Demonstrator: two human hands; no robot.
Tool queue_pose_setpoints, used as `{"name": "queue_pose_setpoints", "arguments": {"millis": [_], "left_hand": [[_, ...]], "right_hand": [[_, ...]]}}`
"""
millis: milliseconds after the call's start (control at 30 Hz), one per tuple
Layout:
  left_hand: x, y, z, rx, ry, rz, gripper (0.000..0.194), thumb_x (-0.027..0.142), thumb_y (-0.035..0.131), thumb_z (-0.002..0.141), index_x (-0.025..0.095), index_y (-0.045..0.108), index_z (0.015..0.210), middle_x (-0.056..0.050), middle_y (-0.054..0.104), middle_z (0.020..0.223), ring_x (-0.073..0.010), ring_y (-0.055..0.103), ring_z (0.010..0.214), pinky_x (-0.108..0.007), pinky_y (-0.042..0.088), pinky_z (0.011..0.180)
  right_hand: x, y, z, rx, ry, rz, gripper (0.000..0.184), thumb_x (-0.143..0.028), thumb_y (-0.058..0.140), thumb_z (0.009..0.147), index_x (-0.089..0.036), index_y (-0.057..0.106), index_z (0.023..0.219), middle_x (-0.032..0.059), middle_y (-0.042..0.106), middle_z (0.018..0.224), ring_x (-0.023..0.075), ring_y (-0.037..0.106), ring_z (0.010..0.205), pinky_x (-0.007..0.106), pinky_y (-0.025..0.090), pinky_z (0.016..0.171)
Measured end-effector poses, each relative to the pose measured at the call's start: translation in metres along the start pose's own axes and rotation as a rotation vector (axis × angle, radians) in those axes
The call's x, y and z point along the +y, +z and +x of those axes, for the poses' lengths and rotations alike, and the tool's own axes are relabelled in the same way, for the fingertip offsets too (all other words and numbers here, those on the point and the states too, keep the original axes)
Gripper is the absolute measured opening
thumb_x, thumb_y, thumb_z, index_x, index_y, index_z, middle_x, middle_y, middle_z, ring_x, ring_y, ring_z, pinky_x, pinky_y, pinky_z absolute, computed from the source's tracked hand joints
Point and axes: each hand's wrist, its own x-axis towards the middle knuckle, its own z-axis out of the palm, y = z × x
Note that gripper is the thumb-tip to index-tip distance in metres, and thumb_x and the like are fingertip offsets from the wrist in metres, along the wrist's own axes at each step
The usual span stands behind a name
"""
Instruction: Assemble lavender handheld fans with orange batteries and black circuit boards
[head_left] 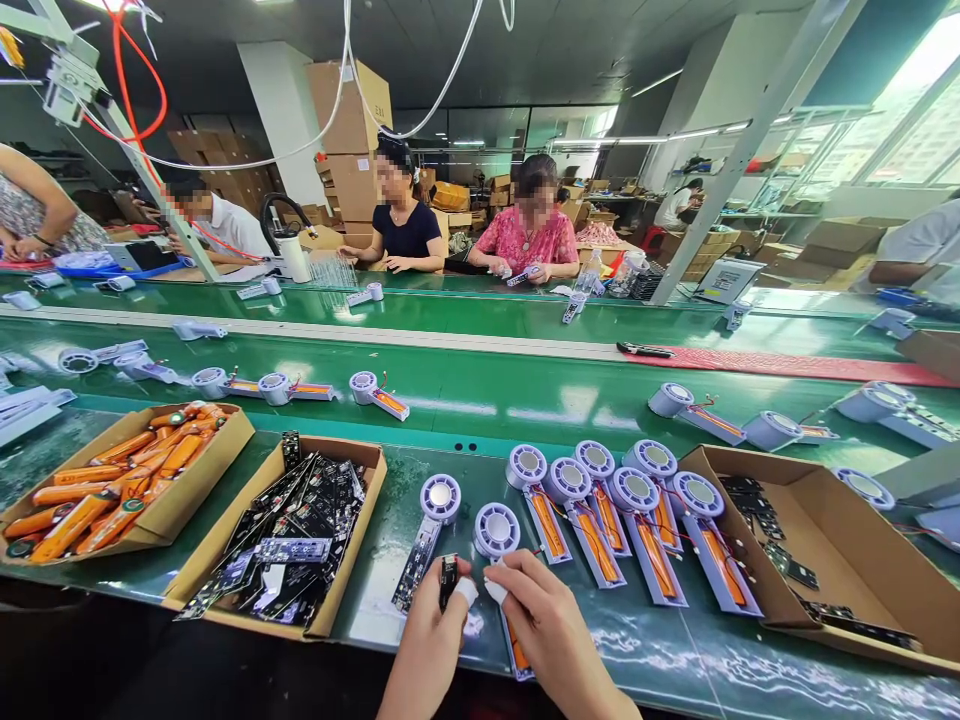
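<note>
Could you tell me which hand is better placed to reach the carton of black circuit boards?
Left, probably: the left hand sits closer to that carton, while the right hand is farther off, over the orange battery strip.

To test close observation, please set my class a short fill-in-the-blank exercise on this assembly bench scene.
1. The part pinched in the left hand is ____.
2. The cardboard tray at far left holds ____ battery packs.
3. Black ____ fill the neighbouring box.
4. The bench under the hands is ____.

Answers: black; orange; circuit boards; green.
</note>
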Motion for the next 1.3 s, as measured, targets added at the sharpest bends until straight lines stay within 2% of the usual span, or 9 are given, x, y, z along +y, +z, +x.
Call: {"name": "queue_pose_setpoints", "arguments": {"millis": [67, 167, 433, 600, 700, 833, 967, 1100, 1300], "left_hand": [[-0.001, -0.004, -0.003, 0.017, 0.054, 0.145, 0.033, 0.046, 0.058, 0.081, 0.020, 0.067, 0.099, -0.003, 0.068, 0.082, -0.0150, 0.057, 0.065, -0.024, 0.044, 0.058], [0.000, -0.006, -0.005, -0.023, 0.210, 0.408, 0.034, 0.043, 0.048, 0.087, 0.019, 0.070, 0.096, -0.007, 0.070, 0.086, -0.0223, 0.062, 0.083, -0.031, 0.048, 0.074], [-0.004, -0.005, -0.005, -0.112, 0.277, 0.682, 0.039, 0.036, 0.033, 0.094, 0.019, 0.067, 0.088, -0.006, 0.065, 0.063, -0.0243, 0.059, 0.066, -0.034, 0.044, 0.067], [-0.007, -0.006, -0.006, -0.158, 0.311, 0.853, 0.045, 0.022, 0.028, 0.091, 0.006, 0.060, 0.117, -0.020, 0.069, 0.086, -0.0356, 0.064, 0.087, -0.045, 0.044, 0.078], [-0.002, -0.008, -0.006, -0.232, 0.349, 0.939, 0.041, 0.011, 0.028, 0.087, 0.008, 0.059, 0.113, -0.022, 0.069, 0.096, -0.0367, 0.066, 0.089, -0.043, 0.043, 0.074], [0.009, -0.016, -0.005, -0.294, 0.393, 0.973, 0.033, 0.011, 0.029, 0.090, 0.017, 0.058, 0.102, -0.014, 0.069, 0.091, -0.0293, 0.065, 0.085, -0.036, 0.043, 0.072], [0.017, -0.024, -0.006, -0.310, 0.405, 0.960, 0.027, 0.018, 0.032, 0.093, 0.020, 0.059, 0.094, -0.009, 0.068, 0.084, -0.0257, 0.063, 0.079, -0.033, 0.044, 0.072], [0.018, -0.029, -0.006, -0.311, 0.424, 0.928, 0.027, 0.019, 0.037, 0.092, 0.023, 0.063, 0.094, -0.007, 0.070, 0.088, -0.0250, 0.064, 0.083, -0.031, 0.045, 0.074], [0.013, -0.030, -0.003, -0.346, 0.413, 0.916, 0.036, 0.019, 0.036, 0.092, 0.021, 0.066, 0.111, -0.011, 0.072, 0.104, -0.0286, 0.065, 0.099, -0.036, 0.048, 0.085]], "right_hand": [[-0.003, -0.002, 0.001, -0.009, -0.035, -0.109, 0.033, -0.007, 0.039, 0.095, -0.026, 0.060, 0.112, 0.0058, 0.062, 0.102, 0.0197, 0.062, 0.086, 0.031, 0.052, 0.076], [-0.008, -0.006, 0.006, -0.049, -0.082, -0.296, 0.030, -0.007, 0.041, 0.094, -0.024, 0.061, 0.109, 0.0073, 0.064, 0.103, 0.0231, 0.061, 0.087, 0.035, 0.052, 0.075], [-0.019, -0.010, 0.017, -0.123, -0.128, -0.422, 0.025, -0.004, 0.044, 0.091, -0.020, 0.063, 0.097, 0.0077, 0.065, 0.094, 0.0239, 0.059, 0.079, 0.035, 0.051, 0.067], [-0.027, -0.010, 0.020, -0.154, -0.129, -0.514, 0.023, -0.001, 0.048, 0.085, -0.020, 0.061, 0.084, 0.0066, 0.063, 0.084, 0.0249, 0.059, 0.076, 0.036, 0.049, 0.063], [-0.028, -0.009, 0.021, -0.177, -0.101, -0.543, 0.023, 0.000, 0.049, 0.082, -0.020, 0.059, 0.078, 0.0066, 0.063, 0.083, 0.0243, 0.059, 0.075, 0.035, 0.048, 0.062], [-0.022, -0.012, 0.023, -0.198, -0.061, -0.435, 0.022, -0.002, 0.051, 0.086, -0.021, 0.062, 0.086, 0.0041, 0.064, 0.087, 0.0213, 0.061, 0.078, 0.031, 0.049, 0.065], [-0.016, -0.023, 0.026, -0.258, 0.009, -0.237, 0.034, -0.001, 0.048, 0.089, -0.022, 0.062, 0.112, 0.0042, 0.064, 0.097, 0.0204, 0.062, 0.088, 0.030, 0.051, 0.075], [-0.014, -0.033, 0.029, -0.336, -0.037, -0.062, 0.031, -0.005, 0.045, 0.094, -0.025, 0.066, 0.105, 0.0025, 0.062, 0.094, 0.0182, 0.060, 0.090, 0.027, 0.049, 0.076], [-0.008, -0.027, 0.026, -0.298, -0.040, -0.048, 0.026, -0.008, 0.046, 0.095, -0.024, 0.065, 0.101, 0.0022, 0.064, 0.093, 0.0191, 0.060, 0.089, 0.032, 0.049, 0.081]]}}
